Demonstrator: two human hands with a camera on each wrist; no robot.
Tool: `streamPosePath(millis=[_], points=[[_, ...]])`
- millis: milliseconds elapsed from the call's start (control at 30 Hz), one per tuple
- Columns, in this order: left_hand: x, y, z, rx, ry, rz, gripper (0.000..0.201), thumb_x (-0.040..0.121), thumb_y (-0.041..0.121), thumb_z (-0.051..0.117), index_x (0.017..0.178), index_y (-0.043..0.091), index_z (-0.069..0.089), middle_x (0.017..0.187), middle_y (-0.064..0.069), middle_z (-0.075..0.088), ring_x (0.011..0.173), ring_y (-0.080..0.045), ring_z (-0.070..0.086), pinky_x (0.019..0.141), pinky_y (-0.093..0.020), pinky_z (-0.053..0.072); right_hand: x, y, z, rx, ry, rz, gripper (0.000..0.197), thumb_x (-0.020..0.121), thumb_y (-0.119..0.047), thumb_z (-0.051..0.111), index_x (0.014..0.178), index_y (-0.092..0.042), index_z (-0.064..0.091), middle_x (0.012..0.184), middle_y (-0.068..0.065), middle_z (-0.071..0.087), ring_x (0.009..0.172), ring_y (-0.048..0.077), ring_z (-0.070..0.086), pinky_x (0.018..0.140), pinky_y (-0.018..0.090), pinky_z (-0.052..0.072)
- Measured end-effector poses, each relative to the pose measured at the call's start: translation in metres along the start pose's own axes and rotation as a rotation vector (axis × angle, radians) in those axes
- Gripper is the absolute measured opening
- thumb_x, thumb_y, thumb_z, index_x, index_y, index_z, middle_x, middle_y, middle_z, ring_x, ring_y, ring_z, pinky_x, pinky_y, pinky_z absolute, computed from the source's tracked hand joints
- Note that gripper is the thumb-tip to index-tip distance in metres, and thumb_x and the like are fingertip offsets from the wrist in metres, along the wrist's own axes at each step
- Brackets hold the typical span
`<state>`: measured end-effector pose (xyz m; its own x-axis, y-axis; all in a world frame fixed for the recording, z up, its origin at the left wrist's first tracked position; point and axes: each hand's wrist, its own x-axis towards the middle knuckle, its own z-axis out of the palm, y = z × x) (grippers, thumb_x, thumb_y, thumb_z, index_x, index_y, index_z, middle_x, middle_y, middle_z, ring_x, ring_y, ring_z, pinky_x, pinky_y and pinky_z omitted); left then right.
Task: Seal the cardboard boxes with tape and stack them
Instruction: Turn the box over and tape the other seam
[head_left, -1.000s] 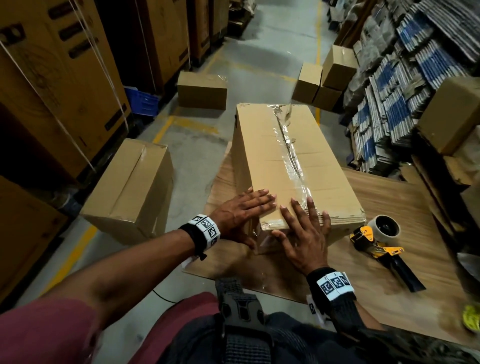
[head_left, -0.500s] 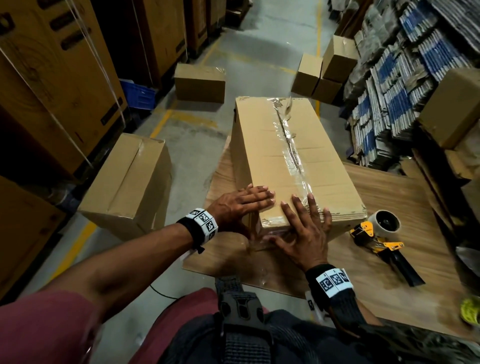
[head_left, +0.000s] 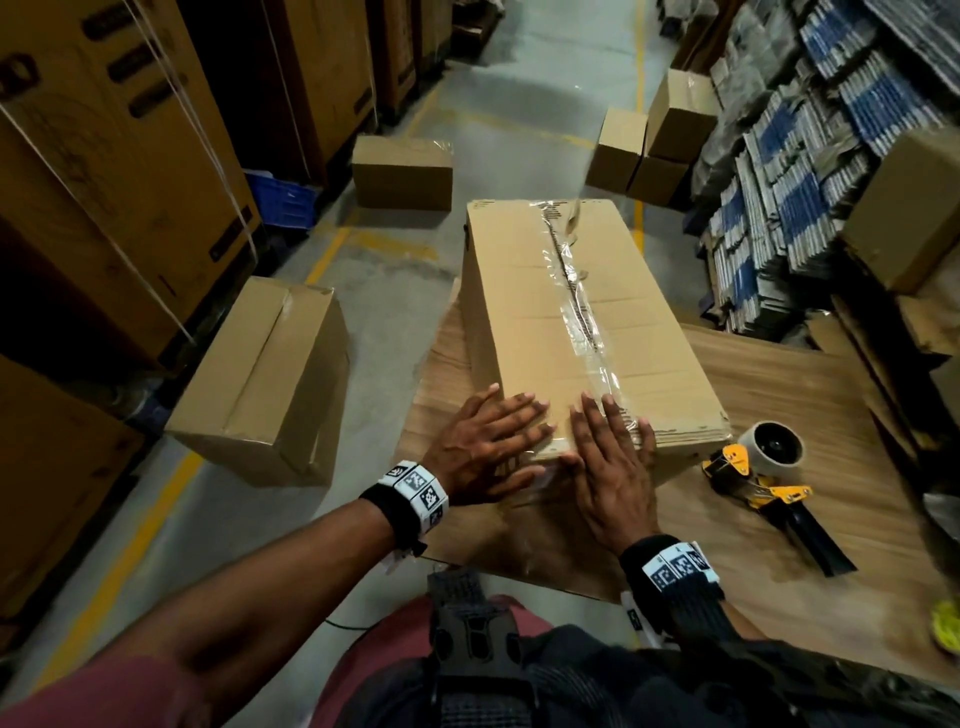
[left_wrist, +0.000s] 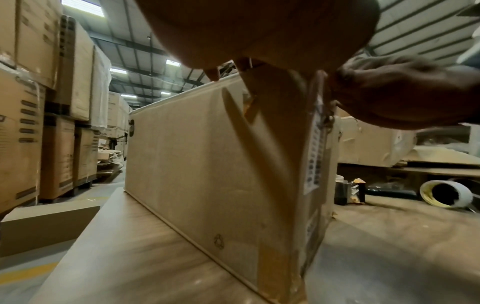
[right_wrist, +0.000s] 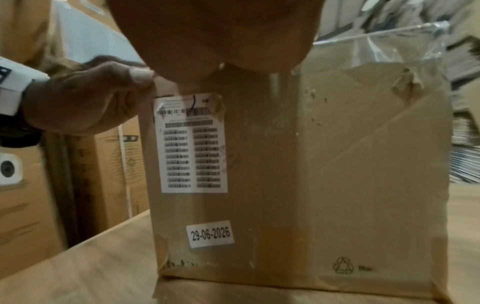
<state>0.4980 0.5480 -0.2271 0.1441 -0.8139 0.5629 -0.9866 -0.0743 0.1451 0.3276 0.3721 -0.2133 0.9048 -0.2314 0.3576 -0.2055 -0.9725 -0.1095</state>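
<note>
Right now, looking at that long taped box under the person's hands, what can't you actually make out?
- What the long box contains: shut cardboard in every view.
- The small print on the white label: blurred in the right wrist view.
- The left hand and right hand fingertips in the wrist views: the palms block them.
- The tape dispenser in the left wrist view: half hidden behind the box.

Grey concrete floor (head_left: 524, 88) with yellow lines (head_left: 332, 254), ceiling lights (left_wrist: 172, 62) overhead.

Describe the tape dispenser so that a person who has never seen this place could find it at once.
Start at the wooden table that bears the long taped cardboard box. Right of the box's near end lies the yellow-and-black tape dispenser. It alone carries a pale tape roll and a dark handle; everything nearby is brown cardboard.
</note>
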Motion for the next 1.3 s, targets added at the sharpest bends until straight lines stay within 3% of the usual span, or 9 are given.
streamPosePath(millis=[133, 267, 367, 500, 600, 733, 1000, 1200, 1300], points=[[0.002, 0.019, 0.008, 0.022, 0.155, -0.052, 0.034, 0.101, 0.039, 0.071, 0.131, 0.024, 0.074, 0.145, 0.003, 0.063, 0.144, -0.020, 0.051, 0.108, -0.054, 0.046, -0.001, 0.006, 0.000, 0.106, 0.019, -0.051, 0.059, 0.106, -0.032, 0.032, 0.160, -0.009, 0.031, 0.170, 0.007, 0.022, 0.159, 0.024, 0.016, 0.123, 0.062, 0.017], [0.004, 0.029, 0.000, -0.008, 0.152, -0.128, 0.027, 0.102, 0.032, 0.069, 0.127, 0.026, 0.076, 0.141, 0.007, 0.066, 0.142, -0.018, 0.053, 0.108, -0.058, 0.044, -0.006, 0.036, -0.018, 0.131, 0.023, -0.122, 0.055, 0.110, -0.046, 0.029, 0.158, -0.020, 0.039, 0.169, 0.007, 0.025, 0.158, 0.030, 0.017, 0.120, 0.068, 0.020], [0.010, 0.044, -0.010, -0.001, 0.068, -0.175, 0.032, 0.098, 0.026, 0.067, 0.128, 0.019, 0.075, 0.143, 0.003, 0.065, 0.143, -0.015, 0.052, 0.114, -0.058, 0.037, -0.012, 0.082, -0.035, 0.047, 0.004, 0.081, 0.067, 0.099, -0.062, 0.043, 0.159, -0.033, 0.033, 0.173, 0.012, 0.008, 0.158, 0.040, -0.003, 0.117, 0.072, -0.005], [0.042, 0.072, -0.007, 0.123, -0.081, -0.206, 0.051, 0.103, 0.046, 0.054, 0.143, 0.015, 0.062, 0.154, -0.002, 0.055, 0.147, -0.018, 0.046, 0.121, -0.052, 0.032, -0.020, 0.136, -0.040, 0.134, -0.146, 0.206, 0.070, 0.098, -0.063, 0.045, 0.161, -0.044, 0.022, 0.171, 0.012, -0.019, 0.157, 0.041, -0.014, 0.117, 0.076, 0.005], [0.068, 0.090, 0.010, 0.196, -0.223, -0.268, 0.068, 0.105, 0.061, 0.042, 0.154, 0.014, 0.050, 0.162, -0.003, 0.045, 0.152, -0.019, 0.039, 0.124, -0.050, 0.030, -0.024, 0.150, -0.030, 0.307, -0.105, 0.147, 0.061, 0.102, -0.040, 0.053, 0.158, -0.043, 0.031, 0.173, 0.007, -0.006, 0.157, 0.031, 0.013, 0.113, 0.067, 0.036], [0.078, 0.095, 0.026, 0.294, -0.402, -0.352, 0.069, 0.106, 0.061, 0.027, 0.159, 0.018, 0.041, 0.165, -0.001, 0.039, 0.154, -0.020, 0.035, 0.124, -0.051, 0.030, -0.023, 0.156, -0.025, 0.349, 0.010, 0.100, 0.069, 0.096, -0.013, 0.070, 0.153, -0.040, 0.043, 0.172, 0.003, 0.019, 0.142, 0.031, 0.049, 0.089, 0.052, 0.058], [0.037, 0.050, -0.019, 0.138, -0.437, -0.295, 0.057, 0.105, 0.053, 0.037, 0.158, 0.032, 0.040, 0.164, 0.010, 0.038, 0.154, -0.018, 0.034, 0.121, -0.047, 0.022, -0.025, 0.114, -0.031, 0.282, -0.017, -0.098, 0.072, 0.079, -0.016, 0.089, 0.141, -0.035, 0.056, 0.150, 0.012, 0.054, 0.111, 0.039, 0.071, 0.061, 0.045, 0.063], [0.009, 0.012, -0.098, 0.153, -0.617, -0.557, 0.053, 0.105, 0.034, 0.052, 0.156, 0.043, 0.041, 0.165, 0.024, 0.025, 0.157, -0.013, 0.022, 0.123, -0.042, 0.018, -0.010, 0.057, -0.056, 0.557, -0.151, -0.391, 0.053, 0.077, 0.005, 0.068, 0.120, -0.024, 0.076, 0.133, -0.007, 0.069, 0.102, 0.013, 0.075, 0.068, 0.035, 0.065], [0.009, 0.003, -0.126, 0.216, -0.641, -0.733, 0.054, 0.094, 0.026, 0.066, 0.146, 0.040, 0.057, 0.160, 0.015, 0.045, 0.145, -0.016, 0.047, 0.117, -0.039, 0.038, 0.018, 0.055, -0.063, 0.581, -0.106, -0.393, 0.048, 0.081, -0.006, 0.073, 0.119, -0.034, 0.075, 0.130, -0.018, 0.069, 0.099, 0.006, 0.074, 0.067, 0.030, 0.064]])
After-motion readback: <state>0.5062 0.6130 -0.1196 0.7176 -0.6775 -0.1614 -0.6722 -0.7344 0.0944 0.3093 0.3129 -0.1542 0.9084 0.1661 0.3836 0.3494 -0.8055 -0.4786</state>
